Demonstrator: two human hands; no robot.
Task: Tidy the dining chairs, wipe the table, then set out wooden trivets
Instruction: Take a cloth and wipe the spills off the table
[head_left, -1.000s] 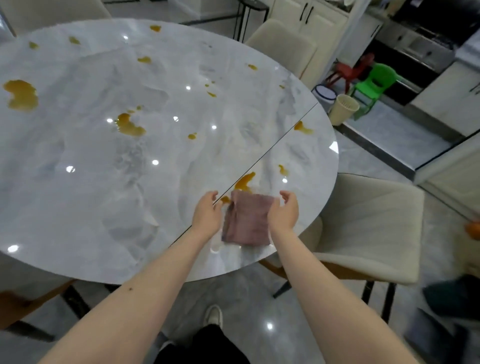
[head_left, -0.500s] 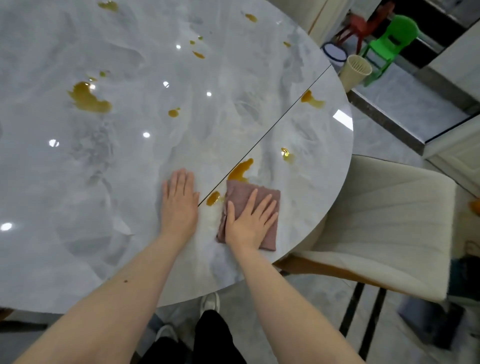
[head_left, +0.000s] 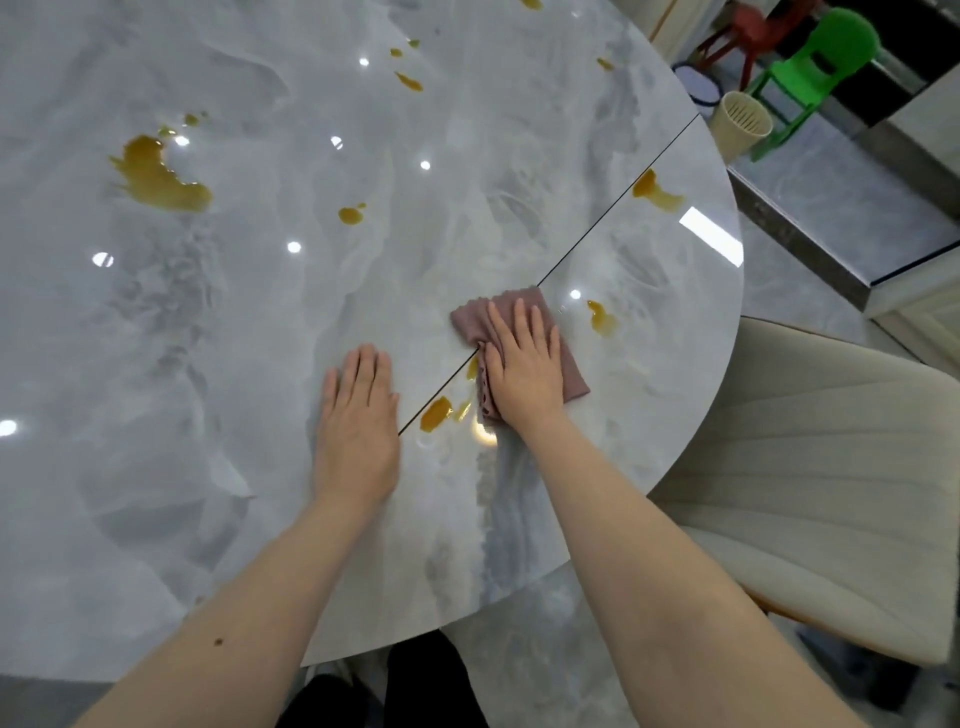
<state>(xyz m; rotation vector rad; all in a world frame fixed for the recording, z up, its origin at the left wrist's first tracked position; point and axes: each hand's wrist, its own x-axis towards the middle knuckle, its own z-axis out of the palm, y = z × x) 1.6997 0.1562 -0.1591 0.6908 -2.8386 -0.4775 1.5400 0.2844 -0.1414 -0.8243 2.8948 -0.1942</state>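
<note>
Since half a second ago the cloth (head_left: 519, 338) has slid up and across the table's seam under the right hand (head_left: 524, 364), and the long amber streak that lay just beyond it is now covered or wiped away. The left hand (head_left: 358, 431) has stayed planted where it was.

Both hands lie flat with fingers straight: the right presses the dusty-pink cloth onto the marble table (head_left: 260, 338), gripping nothing, and the left braces bare on the stone at about 9 o'clock from the cloth. The cloth straddles the dark seam, bunched along its left edge.

A small amber spill (head_left: 435, 413) sits at roughly 7 o'clock from the cloth, right on the seam, with a wet smear beside it. Another drop (head_left: 601, 317) lies close by at 3 o'clock. A bigger puddle (head_left: 158, 179) waits far off at 10 o'clock, a streak (head_left: 655, 191) near the rim at 1 o'clock, and a small blot (head_left: 352, 214) towards 11 o'clock.

The wiping looks barely begun. To my eye the main risk is liquid being pushed down into the seam rather than lifted. The cloth also looks small for this much mess, so once soaked it may only spread a sticky film. A stroke towards 3 o'clock could carry drips over the rim onto the cream chair (head_left: 810, 467) tucked just beside it. No trivets are in sight.
</note>
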